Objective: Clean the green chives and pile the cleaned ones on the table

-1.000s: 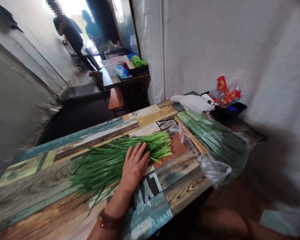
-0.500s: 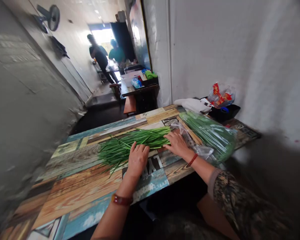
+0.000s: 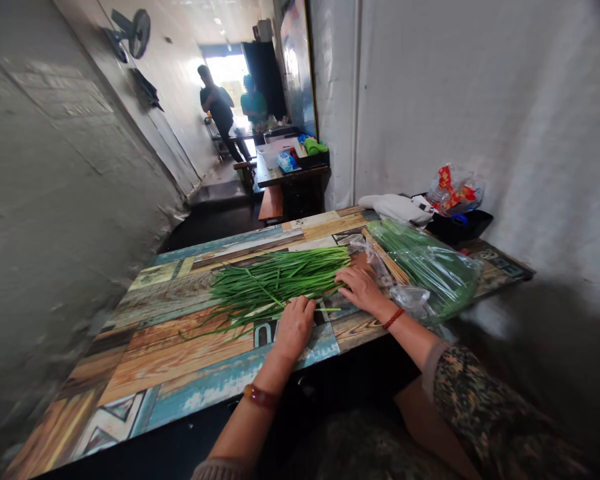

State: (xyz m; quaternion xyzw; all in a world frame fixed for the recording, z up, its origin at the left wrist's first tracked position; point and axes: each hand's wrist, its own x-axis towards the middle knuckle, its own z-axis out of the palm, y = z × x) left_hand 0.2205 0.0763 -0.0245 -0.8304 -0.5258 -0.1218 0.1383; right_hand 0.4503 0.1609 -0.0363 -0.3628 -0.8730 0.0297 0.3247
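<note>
A loose bunch of garlic chives (image 3: 275,273) lies across the wood-patterned table (image 3: 180,360), leaf tips to the left and pale stem ends to the right. At the bunch's near edge, my left hand (image 3: 296,327) is closed on a few chives; one pale stem sticks out to its right. My right hand (image 3: 361,290) has its fingers curled at the stem ends, gripping chives there; its fingertips are partly hidden. Just right of that hand lies a clear plastic bag (image 3: 450,273) with more long green stalks in it.
A bundle of thin tan sticks (image 3: 387,257) lies beside the bag. Behind it are a white cloth (image 3: 397,207) and a black tray (image 3: 463,225) with a red-printed plastic bag (image 3: 453,190). Farther off stand another table (image 3: 270,175) and two people. Walls flank both sides.
My left hand has drawn a few chives toward the table's near edge, apart from the bunch. My right hand stays by the stem ends. The camera view has turned slightly left.
</note>
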